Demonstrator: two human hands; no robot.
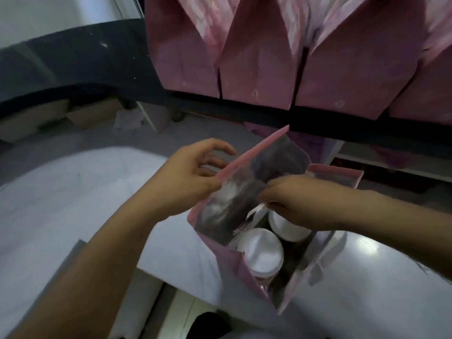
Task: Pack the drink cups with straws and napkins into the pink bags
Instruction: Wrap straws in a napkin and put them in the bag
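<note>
An open pink bag (234, 263) with a silver lining stands on the white table in front of me. Two drink cups with white lids sit inside it: one near the front (263, 253), one behind it (283, 226) partly under my right hand. My left hand (193, 178) holds the bag's left flap at its edge, thumb against the pink outside, fingers loosely spread. My right hand (291, 199) reaches into the bag's mouth, its fingers curled and pinching the silver lining at the flap's fold. No straws or napkins are clear to me.
A row of folded pink bags (256, 64) stands on a dark shelf (244, 108) behind the table. The white table top (73, 192) spreads to the left; a shiny surface (367, 265) lies to the right. Cardboard boxes (93, 113) sit at the far left.
</note>
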